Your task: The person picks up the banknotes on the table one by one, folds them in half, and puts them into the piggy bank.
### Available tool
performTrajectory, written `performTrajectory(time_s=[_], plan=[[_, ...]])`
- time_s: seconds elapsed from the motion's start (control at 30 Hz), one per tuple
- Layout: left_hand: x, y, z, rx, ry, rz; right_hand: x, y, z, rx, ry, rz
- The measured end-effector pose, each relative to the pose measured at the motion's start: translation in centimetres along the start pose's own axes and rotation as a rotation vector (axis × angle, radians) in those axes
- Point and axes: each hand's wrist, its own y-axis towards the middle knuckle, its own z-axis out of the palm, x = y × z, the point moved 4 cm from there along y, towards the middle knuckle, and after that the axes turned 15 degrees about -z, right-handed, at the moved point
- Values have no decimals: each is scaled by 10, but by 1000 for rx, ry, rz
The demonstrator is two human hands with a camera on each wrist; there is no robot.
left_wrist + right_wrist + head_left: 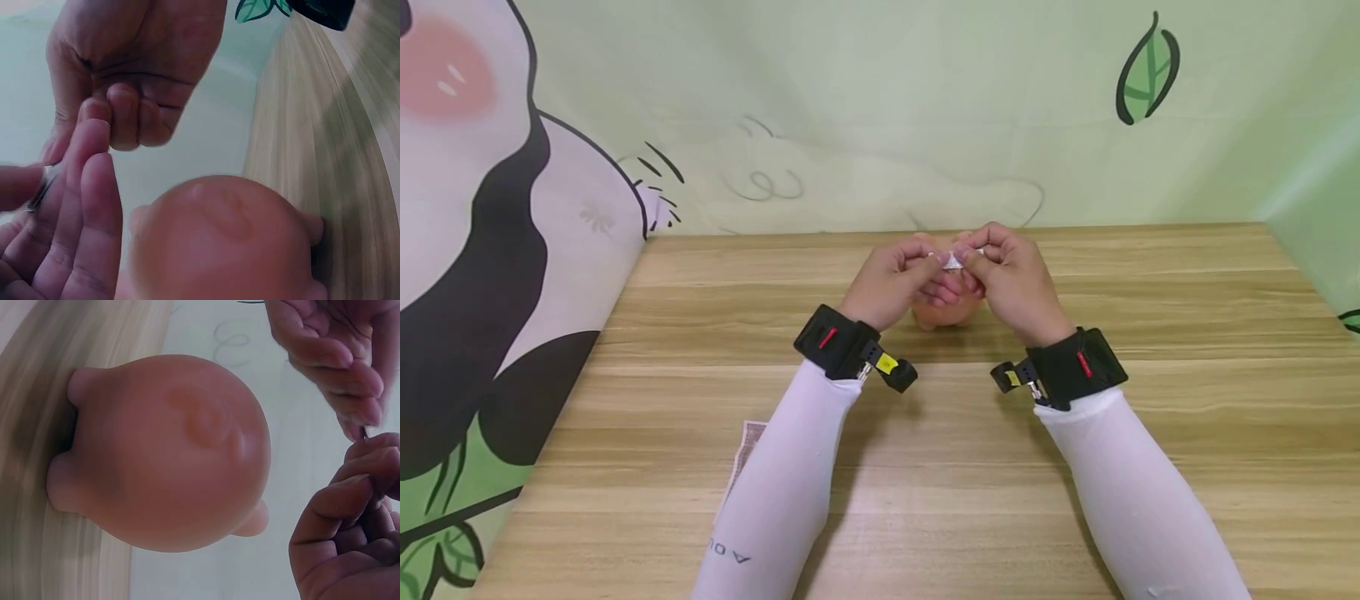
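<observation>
Pale green wallpaper with cartoon drawings closes off the wooden table (1150,400) at its far edge and both sides; open boards lie to either side of the arms. Above a pink pig-shaped toy (946,312) standing on the table, the left hand (891,279) and right hand (1011,279) meet, each grip pinching a small white piece (953,262), possibly folded paper. A banknote (743,454) lies partly under the left sleeve.
</observation>
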Motion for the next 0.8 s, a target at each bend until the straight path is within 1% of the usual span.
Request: performTrajectory(time_s=[0.1,0.37,0.57,0.8], plan=[[0,0,0,-9,-2,2,0,0,0,-6,8,-1],[-1,-4,-2,-80,10,-43,-1,1,2,-9,35,2],[-3,-6,-5,-95,-14,-38,-1,-1,1,-5,39,33],[-5,-6,-4,-78,-27,-30,1,0,-1,-35,24,16]])
